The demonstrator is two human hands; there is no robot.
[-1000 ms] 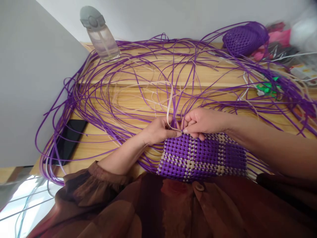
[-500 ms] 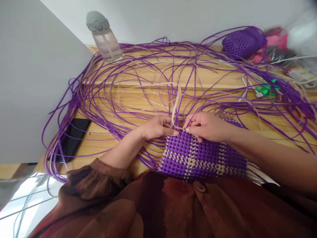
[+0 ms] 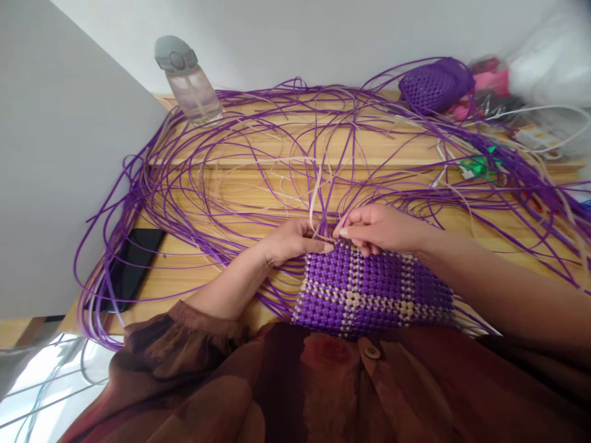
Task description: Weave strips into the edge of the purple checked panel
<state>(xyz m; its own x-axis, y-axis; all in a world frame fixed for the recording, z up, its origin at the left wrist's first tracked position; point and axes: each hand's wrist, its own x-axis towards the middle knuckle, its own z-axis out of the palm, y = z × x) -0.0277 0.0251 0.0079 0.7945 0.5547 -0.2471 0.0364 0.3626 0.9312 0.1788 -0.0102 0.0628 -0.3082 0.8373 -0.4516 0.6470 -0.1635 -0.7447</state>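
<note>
A woven panel (image 3: 369, 292) of purple and cream strips lies against my body at the table's near edge. My left hand (image 3: 295, 241) rests on its upper left corner, fingers pinched on a cream strip (image 3: 316, 197) that rises from the weave. My right hand (image 3: 378, 229) sits just right of it at the panel's top edge, fingertips pinched on strips where the weave ends. The two hands nearly touch. Long loose purple strips (image 3: 240, 184) fan out from the panel across the wooden table (image 3: 392, 144).
A clear water bottle (image 3: 189, 83) with a grey lid stands at the back left. A black phone (image 3: 133, 261) lies under strips at the left. A small purple woven basket (image 3: 434, 86), white cables and colourful clutter sit at the back right. A grey wall panel bounds the left.
Both hands stay pinched at the panel's top edge with only small finger shifts. The view has drifted slightly, so the scene sits a little lower and leftward.
</note>
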